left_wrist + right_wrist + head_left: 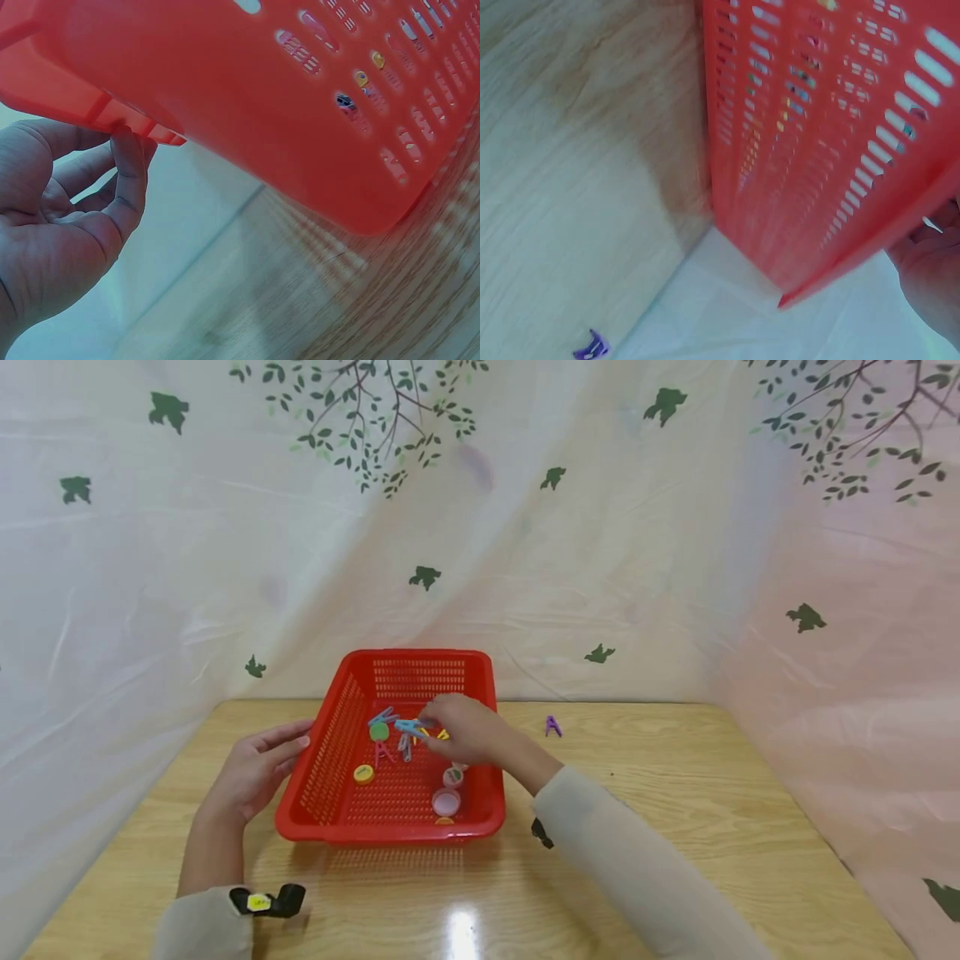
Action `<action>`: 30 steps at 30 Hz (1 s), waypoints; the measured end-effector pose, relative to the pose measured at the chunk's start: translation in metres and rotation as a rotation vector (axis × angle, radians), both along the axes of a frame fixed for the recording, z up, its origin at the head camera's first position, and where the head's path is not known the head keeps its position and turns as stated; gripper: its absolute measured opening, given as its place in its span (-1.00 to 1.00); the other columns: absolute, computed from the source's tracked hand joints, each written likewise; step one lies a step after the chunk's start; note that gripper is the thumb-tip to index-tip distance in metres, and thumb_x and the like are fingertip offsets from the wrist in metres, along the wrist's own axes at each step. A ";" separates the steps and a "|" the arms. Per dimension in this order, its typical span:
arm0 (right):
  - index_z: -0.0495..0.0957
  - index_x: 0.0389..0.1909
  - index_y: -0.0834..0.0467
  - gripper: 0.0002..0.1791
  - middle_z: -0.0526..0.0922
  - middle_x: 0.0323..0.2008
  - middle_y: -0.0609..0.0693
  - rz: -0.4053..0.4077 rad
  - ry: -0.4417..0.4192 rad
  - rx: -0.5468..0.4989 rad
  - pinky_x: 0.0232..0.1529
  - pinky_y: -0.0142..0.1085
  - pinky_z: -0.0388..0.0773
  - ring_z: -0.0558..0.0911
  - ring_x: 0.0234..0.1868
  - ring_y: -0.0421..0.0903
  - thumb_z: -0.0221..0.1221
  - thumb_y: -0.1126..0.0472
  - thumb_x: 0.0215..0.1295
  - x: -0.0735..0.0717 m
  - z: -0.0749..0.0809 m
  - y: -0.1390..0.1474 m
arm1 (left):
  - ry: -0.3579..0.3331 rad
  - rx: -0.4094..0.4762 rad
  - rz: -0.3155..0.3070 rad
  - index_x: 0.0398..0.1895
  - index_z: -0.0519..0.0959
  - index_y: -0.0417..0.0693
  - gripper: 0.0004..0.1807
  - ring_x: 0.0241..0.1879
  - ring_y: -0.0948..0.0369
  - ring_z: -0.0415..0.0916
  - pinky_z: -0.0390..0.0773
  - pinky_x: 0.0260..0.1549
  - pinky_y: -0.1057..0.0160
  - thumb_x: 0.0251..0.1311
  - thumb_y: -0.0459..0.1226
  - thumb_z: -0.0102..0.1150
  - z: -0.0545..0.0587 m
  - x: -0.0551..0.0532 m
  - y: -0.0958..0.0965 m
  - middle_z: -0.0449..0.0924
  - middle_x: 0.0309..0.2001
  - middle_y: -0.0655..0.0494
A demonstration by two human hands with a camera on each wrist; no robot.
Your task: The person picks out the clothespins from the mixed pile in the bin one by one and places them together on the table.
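Note:
A red plastic basket with slotted walls stands on the table. My left hand pinches its left rim between thumb and fingers, as the left wrist view shows. My right hand reaches over the right rim and pinches a light blue clothespin above the basket floor. Below it lie a grey clothespin, a pink clothespin and another blue clothespin. In the right wrist view the basket wall hides most of the right hand.
Round caps share the basket: a green one, a yellow one and a pale pink one among them. A purple clothespin lies on the wooden table right of the basket. A patterned curtain hangs behind.

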State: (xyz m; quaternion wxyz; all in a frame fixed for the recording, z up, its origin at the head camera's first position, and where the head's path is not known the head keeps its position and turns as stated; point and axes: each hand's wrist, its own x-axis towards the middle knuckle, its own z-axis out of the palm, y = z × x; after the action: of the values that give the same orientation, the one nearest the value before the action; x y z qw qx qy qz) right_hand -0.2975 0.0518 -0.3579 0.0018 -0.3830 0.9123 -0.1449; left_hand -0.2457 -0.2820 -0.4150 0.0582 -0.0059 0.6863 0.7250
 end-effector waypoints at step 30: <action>0.68 0.01 0.19 -0.70 0.66 -0.15 0.05 -0.278 0.073 -0.197 -0.07 -0.09 0.64 0.58 -0.13 0.02 0.32 0.10 0.36 -0.016 0.009 0.100 | 0.020 0.027 -0.014 0.46 0.42 -0.14 -0.35 0.03 0.32 0.65 0.66 -0.01 0.33 0.36 -0.14 0.31 -0.002 0.000 -0.002 0.68 0.07 0.32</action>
State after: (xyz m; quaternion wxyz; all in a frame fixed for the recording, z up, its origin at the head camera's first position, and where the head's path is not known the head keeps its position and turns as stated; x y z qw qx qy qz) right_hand -0.3136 0.1514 -0.3490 -0.0888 -0.2564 0.9373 -0.2185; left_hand -0.2454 -0.2838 -0.4171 0.0566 0.0071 0.6769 0.7339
